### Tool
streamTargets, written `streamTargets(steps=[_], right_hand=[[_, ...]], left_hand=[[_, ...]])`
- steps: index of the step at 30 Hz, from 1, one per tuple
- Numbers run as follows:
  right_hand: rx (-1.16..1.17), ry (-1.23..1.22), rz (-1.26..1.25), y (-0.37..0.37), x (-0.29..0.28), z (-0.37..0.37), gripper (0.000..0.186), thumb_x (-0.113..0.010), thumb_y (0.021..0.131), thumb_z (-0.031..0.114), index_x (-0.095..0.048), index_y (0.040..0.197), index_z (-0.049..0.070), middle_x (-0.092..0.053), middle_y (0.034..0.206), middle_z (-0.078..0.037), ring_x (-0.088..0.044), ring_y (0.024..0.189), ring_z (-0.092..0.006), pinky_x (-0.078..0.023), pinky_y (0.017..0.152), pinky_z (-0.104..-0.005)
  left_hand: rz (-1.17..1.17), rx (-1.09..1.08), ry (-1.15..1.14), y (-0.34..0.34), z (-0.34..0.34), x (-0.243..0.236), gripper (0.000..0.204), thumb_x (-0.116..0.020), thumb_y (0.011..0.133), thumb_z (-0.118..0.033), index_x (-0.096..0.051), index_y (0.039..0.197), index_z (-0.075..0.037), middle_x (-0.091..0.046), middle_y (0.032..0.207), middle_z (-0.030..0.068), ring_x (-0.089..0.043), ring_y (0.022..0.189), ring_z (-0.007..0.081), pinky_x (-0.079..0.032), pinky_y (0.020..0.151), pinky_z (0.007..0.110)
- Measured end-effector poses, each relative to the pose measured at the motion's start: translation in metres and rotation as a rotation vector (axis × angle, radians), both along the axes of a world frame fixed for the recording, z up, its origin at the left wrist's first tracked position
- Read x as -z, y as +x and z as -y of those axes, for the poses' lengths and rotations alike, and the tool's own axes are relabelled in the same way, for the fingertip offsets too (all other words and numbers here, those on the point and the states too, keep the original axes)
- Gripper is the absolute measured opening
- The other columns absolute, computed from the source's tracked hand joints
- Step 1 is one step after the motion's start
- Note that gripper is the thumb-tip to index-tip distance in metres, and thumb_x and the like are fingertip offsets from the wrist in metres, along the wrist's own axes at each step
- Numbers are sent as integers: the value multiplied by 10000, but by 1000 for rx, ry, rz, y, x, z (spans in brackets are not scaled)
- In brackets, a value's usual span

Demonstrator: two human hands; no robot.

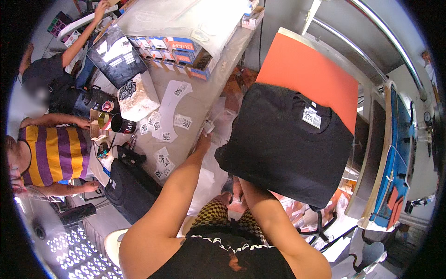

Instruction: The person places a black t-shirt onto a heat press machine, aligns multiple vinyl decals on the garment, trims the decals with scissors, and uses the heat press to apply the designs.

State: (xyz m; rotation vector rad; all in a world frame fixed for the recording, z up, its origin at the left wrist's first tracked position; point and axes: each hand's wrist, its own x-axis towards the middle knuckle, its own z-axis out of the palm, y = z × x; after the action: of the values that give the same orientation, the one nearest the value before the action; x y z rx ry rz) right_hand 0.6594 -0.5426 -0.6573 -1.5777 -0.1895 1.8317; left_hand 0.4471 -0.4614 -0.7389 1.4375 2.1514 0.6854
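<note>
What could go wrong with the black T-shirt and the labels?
The right forearm disappears beneath the folded black T-shirt, so a bump might crease it. White printed labels seem to lie loose on the table; the left arm could scatter them. If the black mug beside some tipped, any drink inside might wet them.
</note>
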Motion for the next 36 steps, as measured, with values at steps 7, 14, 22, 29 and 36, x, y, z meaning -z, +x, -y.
streamTargets(steps=[7,14,22,29,36], right_hand=[[10,16,8,-16,0,-13,256,-590,945,248,-602,1106,49,-645,1044,-136,-627,938,-245,-522,814,-378],[14,29,11,-29,4,-27,281,-588,941,266,-599,1121,51,-639,1067,-140,-619,962,-253,-515,830,-381],[14,33,12,-34,5,-35,309,-585,937,287,-594,1139,53,-632,1092,-144,-611,989,-261,-507,849,-384],[3,34,22,-34,3,-26,334,-583,933,305,-591,1154,55,-625,1114,-148,-603,1012,-269,-500,866,-386],[2,35,39,-36,0,-21,359,-581,929,323,-587,1170,56,-619,1137,-152,-595,1035,-277,-493,882,-388]], left_hand=[[654,129,-119,6,4,-38,668,-742,794,-47,-445,1391,-87,-578,1278,74,-564,1126,195,-458,944,373],[805,29,-267,24,18,-89,705,-711,837,-32,-376,1455,-84,-574,1252,67,-546,1111,184,-442,960,332],[719,76,-258,22,21,-87,707,-700,862,-25,-353,1475,-89,-572,1304,93,-560,1160,205,-466,967,344],[770,5,-273,24,27,-105,644,-671,851,7,-415,1435,-83,-611,1256,100,-585,1125,205,-473,949,334],[740,54,19,25,27,-71,495,-658,866,-56,-517,1340,-38,-665,1182,143,-625,1090,258,-463,954,388]])
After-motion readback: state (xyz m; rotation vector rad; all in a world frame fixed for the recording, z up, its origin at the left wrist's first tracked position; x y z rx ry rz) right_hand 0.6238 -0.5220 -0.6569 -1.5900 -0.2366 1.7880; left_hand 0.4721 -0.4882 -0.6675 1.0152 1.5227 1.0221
